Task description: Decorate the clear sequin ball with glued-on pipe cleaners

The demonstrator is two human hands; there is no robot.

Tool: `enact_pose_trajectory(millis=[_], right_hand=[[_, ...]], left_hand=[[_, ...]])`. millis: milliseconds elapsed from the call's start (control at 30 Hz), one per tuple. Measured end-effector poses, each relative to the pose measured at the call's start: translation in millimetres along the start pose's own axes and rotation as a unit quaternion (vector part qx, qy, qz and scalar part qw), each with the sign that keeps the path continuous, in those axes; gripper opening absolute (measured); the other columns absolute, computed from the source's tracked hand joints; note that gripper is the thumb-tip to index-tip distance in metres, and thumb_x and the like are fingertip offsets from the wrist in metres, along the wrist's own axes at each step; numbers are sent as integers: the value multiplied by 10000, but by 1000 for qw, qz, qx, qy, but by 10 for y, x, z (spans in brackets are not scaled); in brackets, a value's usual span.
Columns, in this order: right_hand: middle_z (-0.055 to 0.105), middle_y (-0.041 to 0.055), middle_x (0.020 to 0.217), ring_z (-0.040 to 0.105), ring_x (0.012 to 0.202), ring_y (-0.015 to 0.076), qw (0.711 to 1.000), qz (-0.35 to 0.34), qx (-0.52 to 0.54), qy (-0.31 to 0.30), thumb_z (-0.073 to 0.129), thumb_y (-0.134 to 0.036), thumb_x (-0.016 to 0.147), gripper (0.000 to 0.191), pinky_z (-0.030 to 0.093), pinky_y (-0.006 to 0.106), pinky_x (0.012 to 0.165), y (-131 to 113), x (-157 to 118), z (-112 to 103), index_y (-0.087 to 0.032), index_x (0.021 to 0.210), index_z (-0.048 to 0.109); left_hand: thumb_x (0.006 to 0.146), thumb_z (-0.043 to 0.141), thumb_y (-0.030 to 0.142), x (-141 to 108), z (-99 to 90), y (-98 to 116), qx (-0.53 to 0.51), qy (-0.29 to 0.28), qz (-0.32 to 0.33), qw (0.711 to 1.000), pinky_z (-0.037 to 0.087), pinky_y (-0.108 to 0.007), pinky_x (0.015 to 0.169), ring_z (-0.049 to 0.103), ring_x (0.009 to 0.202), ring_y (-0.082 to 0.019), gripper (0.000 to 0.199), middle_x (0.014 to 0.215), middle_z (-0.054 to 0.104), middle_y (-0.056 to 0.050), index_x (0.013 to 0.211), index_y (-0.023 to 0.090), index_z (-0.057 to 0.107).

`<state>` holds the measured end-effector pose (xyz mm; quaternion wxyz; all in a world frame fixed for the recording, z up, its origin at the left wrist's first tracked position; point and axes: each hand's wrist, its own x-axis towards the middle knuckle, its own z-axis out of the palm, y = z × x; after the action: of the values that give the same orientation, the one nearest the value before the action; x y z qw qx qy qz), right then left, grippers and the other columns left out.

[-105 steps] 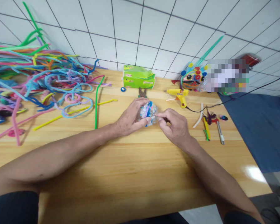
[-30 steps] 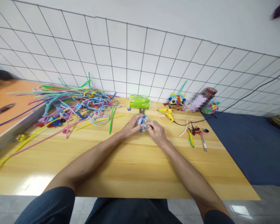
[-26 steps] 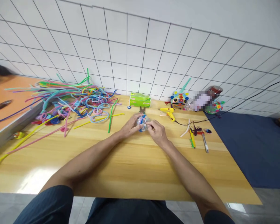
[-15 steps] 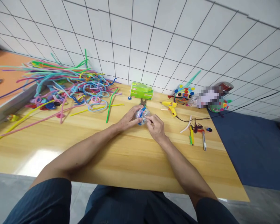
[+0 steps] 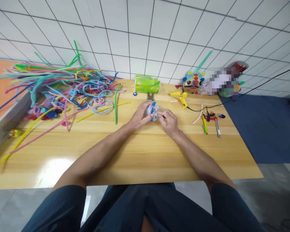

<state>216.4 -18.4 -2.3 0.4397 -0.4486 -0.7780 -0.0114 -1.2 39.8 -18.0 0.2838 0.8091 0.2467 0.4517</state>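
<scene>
A small clear and blue object (image 5: 153, 110), perhaps a plastic piece with coloured bits, is held above the middle of the wooden table (image 5: 140, 151). My left hand (image 5: 140, 116) wraps round its left side, with the thumb along the near edge. From the right, my right hand (image 5: 168, 121) touches it with pinched fingers; whether anything small sits between those fingertips is too small to tell. Just behind the object lie pliers (image 5: 150, 96), partly hidden. A green tissue pack (image 5: 147, 84) stands beyond them, near the wall.
Pipe cleaners (image 5: 70, 80) are heaped at the left. A yellow glue gun (image 5: 181, 97) with a black cord lies right of the hands. Behind it stands a decorated fish-like craft (image 5: 193, 82). A marker (image 5: 217, 128) and yellow cutter (image 5: 205, 124) lie farther right.
The camera view has tilted and shifted, so the table appears higher. Both hands keep nearly the same pose around the object.
</scene>
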Motion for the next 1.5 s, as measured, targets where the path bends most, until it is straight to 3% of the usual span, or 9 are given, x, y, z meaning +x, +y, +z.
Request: enact_pose_trajectory(millis=[467,833,1500], right_hand=[[759,60,895,714,866,224,998,-48,-6,33,533,-174,1056,252,595,350,800,-6,28,22,-230,1120,771],[758,55,913,714,876,221,999,-18,17,-23,550,-183,1051,240,590,350,815,-24,71,-90,-253,1118,769],[809,33,940,748,844,203,997,46,20,-62,593,-176,994,193,588,322,795,-175,173,-234,-261,1040,761]], left_hand=[[1076,599,549,13,-42,12,20,-6,10,1000,402,-565,1323,497,1557,-334,608,1608,541,-204,1566,211,473],[1076,626,513,-7,-50,39,19,-9,26,999,391,-575,1337,473,1579,-324,617,1618,529,-189,1601,249,439],[1063,620,543,19,-7,21,11,-1,12,1000,403,-594,1319,496,1558,-340,608,1594,552,-196,1566,237,471]])
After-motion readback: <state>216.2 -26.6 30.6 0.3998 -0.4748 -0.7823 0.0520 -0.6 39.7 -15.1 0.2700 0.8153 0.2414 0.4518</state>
